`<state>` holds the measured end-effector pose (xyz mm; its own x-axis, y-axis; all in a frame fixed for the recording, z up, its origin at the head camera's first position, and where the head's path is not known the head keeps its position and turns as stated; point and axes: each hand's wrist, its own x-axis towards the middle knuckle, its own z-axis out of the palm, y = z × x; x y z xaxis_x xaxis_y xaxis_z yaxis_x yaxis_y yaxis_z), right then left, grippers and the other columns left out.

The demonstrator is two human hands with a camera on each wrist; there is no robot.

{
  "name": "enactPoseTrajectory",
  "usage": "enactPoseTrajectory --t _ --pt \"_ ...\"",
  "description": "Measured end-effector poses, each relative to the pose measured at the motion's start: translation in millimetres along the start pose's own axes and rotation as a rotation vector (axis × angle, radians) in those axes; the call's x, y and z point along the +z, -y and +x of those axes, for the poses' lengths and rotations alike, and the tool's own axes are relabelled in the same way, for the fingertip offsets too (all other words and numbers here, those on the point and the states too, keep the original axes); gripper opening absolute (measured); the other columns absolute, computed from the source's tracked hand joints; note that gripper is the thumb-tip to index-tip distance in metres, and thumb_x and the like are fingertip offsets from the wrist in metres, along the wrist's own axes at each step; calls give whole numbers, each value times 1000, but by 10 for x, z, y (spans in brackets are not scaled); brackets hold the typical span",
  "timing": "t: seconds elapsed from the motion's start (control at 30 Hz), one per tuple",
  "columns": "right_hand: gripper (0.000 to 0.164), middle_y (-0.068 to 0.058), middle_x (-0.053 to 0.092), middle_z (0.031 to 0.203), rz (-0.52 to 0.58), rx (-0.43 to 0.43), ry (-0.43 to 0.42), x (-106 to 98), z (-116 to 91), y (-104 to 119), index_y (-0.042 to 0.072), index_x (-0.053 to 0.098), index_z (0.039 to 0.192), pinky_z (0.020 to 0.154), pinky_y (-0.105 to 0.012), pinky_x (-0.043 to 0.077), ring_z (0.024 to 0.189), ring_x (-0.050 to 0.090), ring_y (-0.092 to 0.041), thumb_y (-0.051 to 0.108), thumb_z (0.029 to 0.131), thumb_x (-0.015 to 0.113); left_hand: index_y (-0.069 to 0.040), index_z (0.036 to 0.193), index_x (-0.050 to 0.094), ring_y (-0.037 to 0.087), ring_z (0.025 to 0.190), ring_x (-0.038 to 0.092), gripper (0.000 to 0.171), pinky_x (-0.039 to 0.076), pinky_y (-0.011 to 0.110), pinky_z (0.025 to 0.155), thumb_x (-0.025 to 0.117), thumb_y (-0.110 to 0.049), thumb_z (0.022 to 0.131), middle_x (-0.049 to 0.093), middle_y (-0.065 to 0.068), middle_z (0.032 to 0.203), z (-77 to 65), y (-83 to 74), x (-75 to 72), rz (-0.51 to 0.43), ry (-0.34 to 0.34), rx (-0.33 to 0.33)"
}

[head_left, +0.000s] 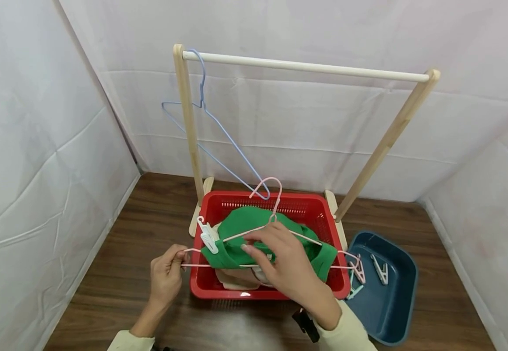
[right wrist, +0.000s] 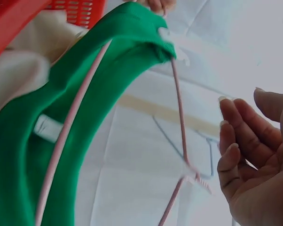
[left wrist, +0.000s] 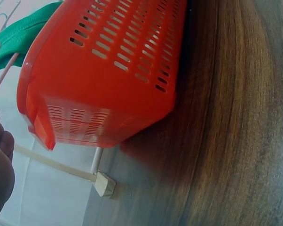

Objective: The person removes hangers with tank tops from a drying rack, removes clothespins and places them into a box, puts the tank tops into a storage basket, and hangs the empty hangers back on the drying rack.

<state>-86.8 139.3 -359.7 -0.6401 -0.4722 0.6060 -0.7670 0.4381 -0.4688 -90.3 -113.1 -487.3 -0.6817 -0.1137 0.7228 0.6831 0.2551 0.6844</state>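
A green garment [head_left: 247,224] hangs on a pink hanger [head_left: 275,202] over the red basket. The person's left hand [head_left: 167,270] pinches the hanger's left end, just beyond the garment's edge. A white clothespin [head_left: 208,237] sits on the garment's left shoulder. Above the neckline is the right hand [head_left: 286,261], thumb and fingers apart with nothing between them. In the right wrist view that hand [right wrist: 259,141] has loosely bent fingers, away from the hanger's bar [right wrist: 71,127]. A white label [right wrist: 48,128] shows inside the collar. The left wrist view catches only part of the left hand [left wrist: 0,155].
The red basket [head_left: 197,278] also holds beige cloth [head_left: 236,279]. Behind it stands a wooden rack with a white rail [head_left: 306,67], a blue hanger [head_left: 232,141] hooked at its left end. A dark blue tub [head_left: 404,292] with several clothespins [head_left: 381,269] lies to the right.
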Motion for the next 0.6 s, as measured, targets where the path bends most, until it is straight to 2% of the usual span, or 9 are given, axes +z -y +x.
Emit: enactPoseTrajectory --t 0.23,0.4,0.6 --pt "30 1 65 104 -135 -10 70 204 185 84 11 65 110 83 -28 46 98 54 -13 22 84 75 5 76 59 16 49 47 14 39 20 45 55 8 90 52 9 62 4 7 -5 0 1 4" --pt "32 1 66 102 -226 -25 64 328 268 98 10 66 109 83 -29 46 96 54 -13 28 84 75 5 76 59 17 49 47 13 40 24 44 56 9 88 53 9 62 16 -26 -1 16 17 -16" --pt "35 -1 67 97 -291 -55 58 449 358 95 9 67 109 83 -30 46 93 55 -16 34 85 72 5 76 60 16 49 48 13 41 20 47 56 10 87 53 8 62 24 -43 -11 26 20 -22"
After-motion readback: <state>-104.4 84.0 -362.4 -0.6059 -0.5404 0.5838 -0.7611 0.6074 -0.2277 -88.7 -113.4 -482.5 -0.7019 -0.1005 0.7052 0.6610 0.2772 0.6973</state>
